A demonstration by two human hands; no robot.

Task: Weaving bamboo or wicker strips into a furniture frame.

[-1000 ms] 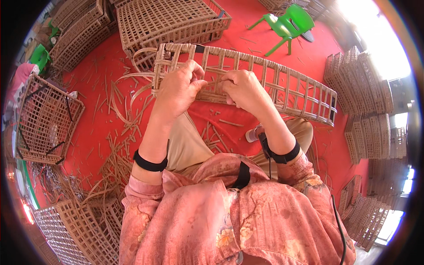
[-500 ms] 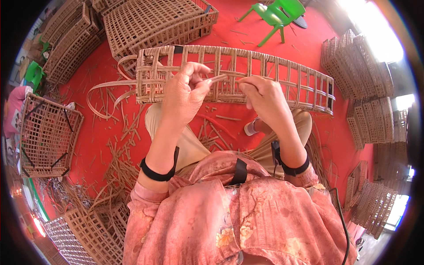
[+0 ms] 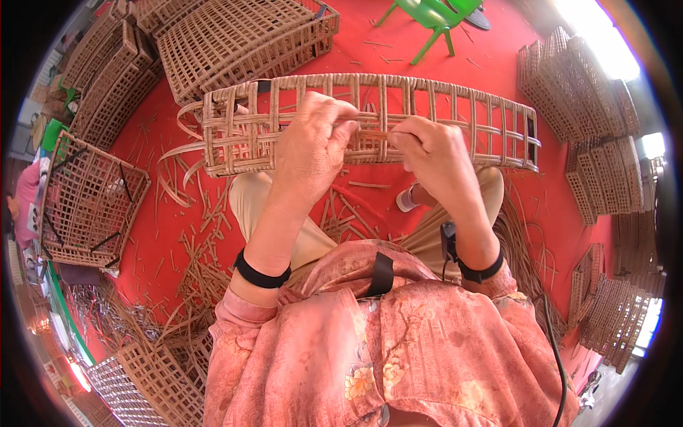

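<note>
A long, shallow brown wicker basket (image 3: 455, 96) lies on its side across my knees, its open grid toward me. My left hand (image 3: 311, 139) is over its middle, thumb and forefinger pinched on one end of a flat brown wicker strip (image 3: 373, 134). To the right, my right hand (image 3: 435, 149) pinches the same strip's other end, fingers bent down against the lattice. Between the two hands the strip runs level, in front of an upright bar. Loose strip ends (image 3: 174, 153) loop out past the basket's left end. My fingertips partly hide the strip's ends.
A large woven basket stack (image 3: 235, 43) stands ahead left, and a green plastic chair (image 3: 437, 14) at the top. More baskets (image 3: 576, 92) are piled at the right. A hexagonal basket (image 3: 92, 199) sits left. Cut strips (image 3: 192, 277) litter the red floor.
The strip between my hands has gone from slanting to level, and my left hand has moved slightly right. The basket has shifted a little left in view.
</note>
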